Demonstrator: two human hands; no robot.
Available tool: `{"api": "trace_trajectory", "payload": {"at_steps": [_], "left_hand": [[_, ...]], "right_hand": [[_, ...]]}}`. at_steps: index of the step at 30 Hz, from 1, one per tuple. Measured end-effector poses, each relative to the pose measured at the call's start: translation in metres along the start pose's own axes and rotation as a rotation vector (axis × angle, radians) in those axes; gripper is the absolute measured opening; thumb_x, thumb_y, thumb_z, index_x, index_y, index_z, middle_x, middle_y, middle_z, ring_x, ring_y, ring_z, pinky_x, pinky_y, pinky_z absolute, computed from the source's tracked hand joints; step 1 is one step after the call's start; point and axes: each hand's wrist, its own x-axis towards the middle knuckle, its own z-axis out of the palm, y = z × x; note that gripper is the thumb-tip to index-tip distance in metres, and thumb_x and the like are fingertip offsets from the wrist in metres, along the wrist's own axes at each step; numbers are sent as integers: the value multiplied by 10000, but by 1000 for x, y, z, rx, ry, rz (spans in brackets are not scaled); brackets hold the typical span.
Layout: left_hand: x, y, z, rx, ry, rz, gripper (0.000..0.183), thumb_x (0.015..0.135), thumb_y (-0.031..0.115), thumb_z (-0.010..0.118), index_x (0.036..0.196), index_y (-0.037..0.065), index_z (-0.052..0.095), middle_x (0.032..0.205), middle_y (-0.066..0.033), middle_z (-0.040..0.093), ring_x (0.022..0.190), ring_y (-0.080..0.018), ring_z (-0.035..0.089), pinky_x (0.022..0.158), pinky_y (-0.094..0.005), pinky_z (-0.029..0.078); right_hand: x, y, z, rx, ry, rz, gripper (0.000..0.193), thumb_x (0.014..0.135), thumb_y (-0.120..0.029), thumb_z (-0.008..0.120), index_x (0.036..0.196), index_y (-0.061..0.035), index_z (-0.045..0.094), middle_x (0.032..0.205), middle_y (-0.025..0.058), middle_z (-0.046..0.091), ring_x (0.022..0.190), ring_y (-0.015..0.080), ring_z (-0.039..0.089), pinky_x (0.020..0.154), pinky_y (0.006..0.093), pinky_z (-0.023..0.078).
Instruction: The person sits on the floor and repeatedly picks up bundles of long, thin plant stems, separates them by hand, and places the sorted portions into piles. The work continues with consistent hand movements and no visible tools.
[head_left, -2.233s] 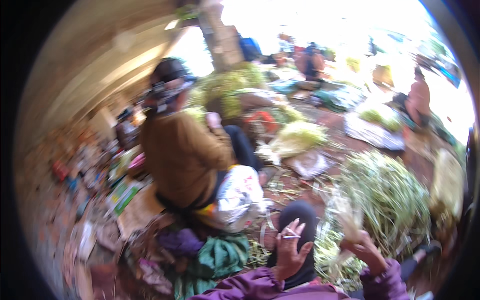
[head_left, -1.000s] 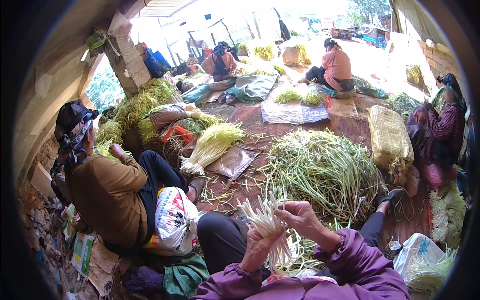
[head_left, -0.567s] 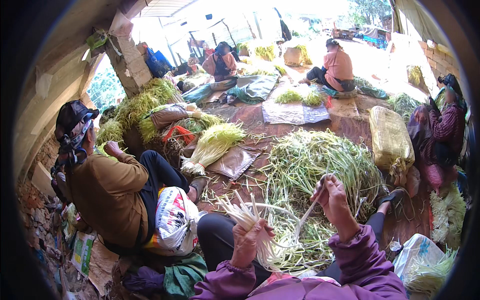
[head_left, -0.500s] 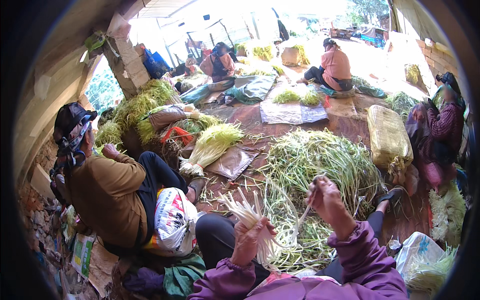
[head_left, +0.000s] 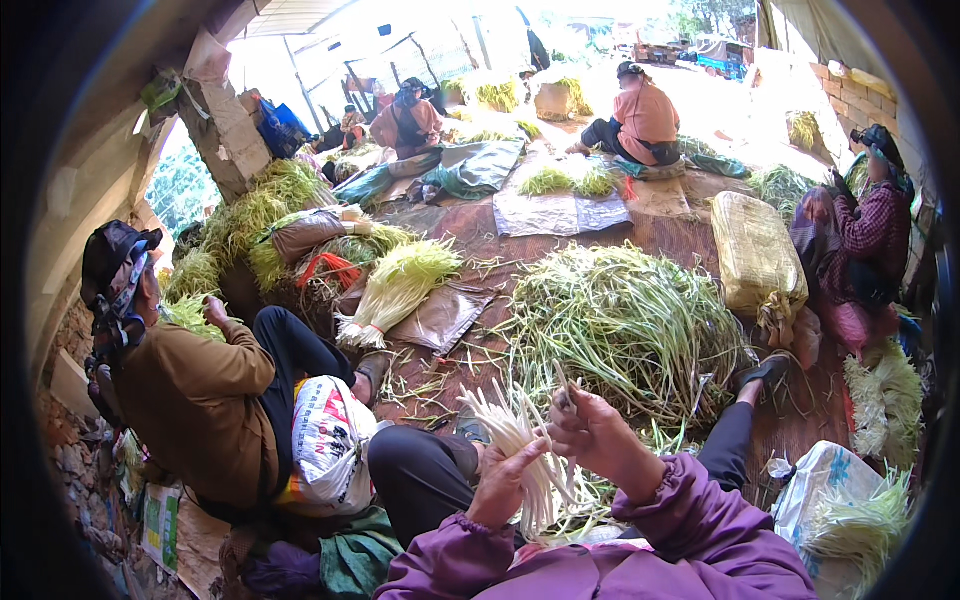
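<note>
My left hand (head_left: 507,484) is closed around a bunch of long white stalks (head_left: 503,420), their pale ends fanning out above the thumb and hanging below the palm. Close beside it, my right hand (head_left: 603,440) is in a pinch, with a thin pale tip poking up over the fingers; it looks like the end of one stalk. Just beyond both hands lies a large loose heap of green stalks (head_left: 620,330), with more strands scattered between my legs.
A person in a brown jacket (head_left: 200,380) sits at my left by a white sack (head_left: 328,440). A tied bundle of pale stalks (head_left: 400,290) lies ahead-left. A yellow wrapped bale (head_left: 757,255) stands right of the heap. At lower right is a white bag (head_left: 810,490) with stalks.
My right hand has come down and left, from high on the right to beside the bunch. The stalk stretched between my hands no longer shows. The whole view has shifted slightly.
</note>
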Motion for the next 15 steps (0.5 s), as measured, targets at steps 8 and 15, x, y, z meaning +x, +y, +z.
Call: {"api": "trace_trajectory", "payload": {"at_steps": [8,15], "left_hand": [[-4,5,4,116,70,14,96,816,82,573,862,-2,586,719,-67,609,613,-145,601,542,-255,489],[0,3,9,167,14,137,115,821,96,582,855,-12,602,745,-64,623,625,-112,595,531,-231,476]], "right_hand": [[4,-10,-9,-434,196,-259,221,906,-192,440,929,-4,554,682,10,535,484,58,456,449,198,388],[3,-14,6,-995,108,-207,277,877,-275,513,746,-43,587,530,-76,415,451,6,320,388,185,246]]}}
